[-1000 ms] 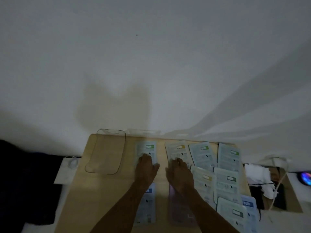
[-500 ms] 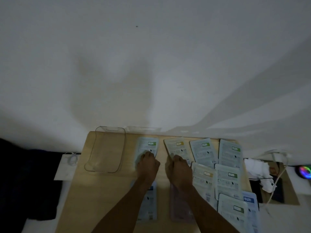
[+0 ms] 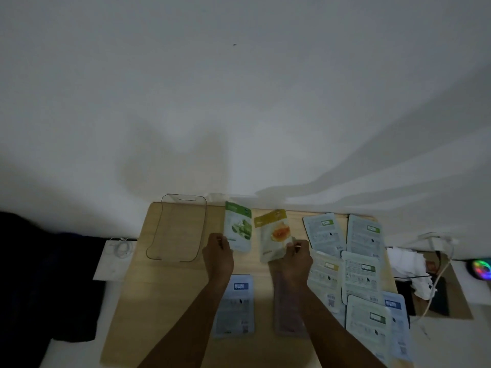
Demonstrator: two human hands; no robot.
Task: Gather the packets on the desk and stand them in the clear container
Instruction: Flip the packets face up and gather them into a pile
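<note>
My left hand (image 3: 218, 252) grips the lower edge of a green packet (image 3: 238, 226), raised with its printed front toward me. My right hand (image 3: 297, 257) holds a yellow packet (image 3: 273, 235) the same way, just right of the green one. The clear container (image 3: 177, 229) stands empty at the desk's far left, a short gap left of my left hand. A blue packet (image 3: 235, 305) and a dark pinkish packet (image 3: 288, 309) lie flat under my forearms. Several more packets (image 3: 360, 277) lie face down and overlapping on the right of the wooden desk (image 3: 148, 293).
A white wall rises straight behind the desk. Left of the desk sit a white surface with a coiled cable (image 3: 121, 248) and a dark mass (image 3: 47, 282). To the right lie crumpled white paper (image 3: 406, 266), cables and a small coloured light (image 3: 481, 269).
Both hands were pressing on two flat, face-down packets at the back of the desk. They have now lifted and turned those packets, so the green and yellow fronts face me.
</note>
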